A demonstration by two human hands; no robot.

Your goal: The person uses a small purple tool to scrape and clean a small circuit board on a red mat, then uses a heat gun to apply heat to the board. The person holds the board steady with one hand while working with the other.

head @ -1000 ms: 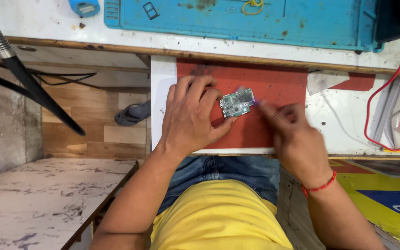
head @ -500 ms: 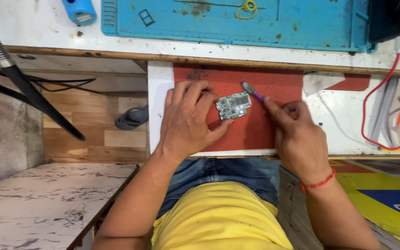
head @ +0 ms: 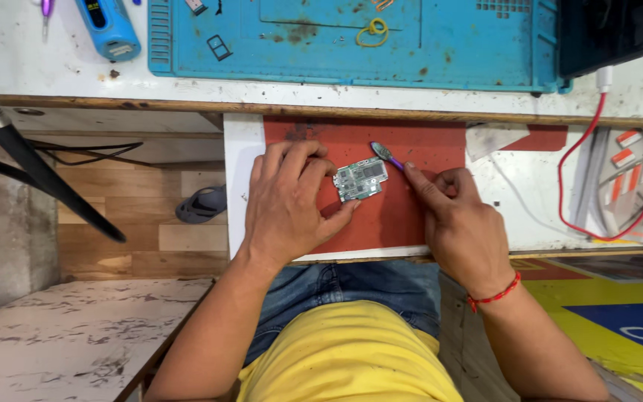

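Workshop setting, head view: a white worktop (head: pixel 500 182) carries a red mat (head: pixel 411 160), and behind it, on a higher bench, lies a blue repair mat (head: pixel 351 37). The left hand (head: pixel 284 208) lies spread over the red mat, its fingertips pinning the left edge of a small green circuit board (head: pixel 361 179). The right hand (head: pixel 459 223) is closed in a pinch on a thin purple-handled tool (head: pixel 386 155) whose broad grey tip sits just above the board's upper right corner. Compared with a second ago, the tool has emerged from behind the fingers and its tip has moved off the board to that corner, while the board has stayed put; the work reads as probing or brushing along the board's edge. Whether the tip touches the board cannot be told. Board components are too small to resolve. A dark device (head: pixel 612 30) at upper right, a red cable (head: pixel 571 186) and a blue handheld tool (head: pixel 109 30) are cut off by the frame.
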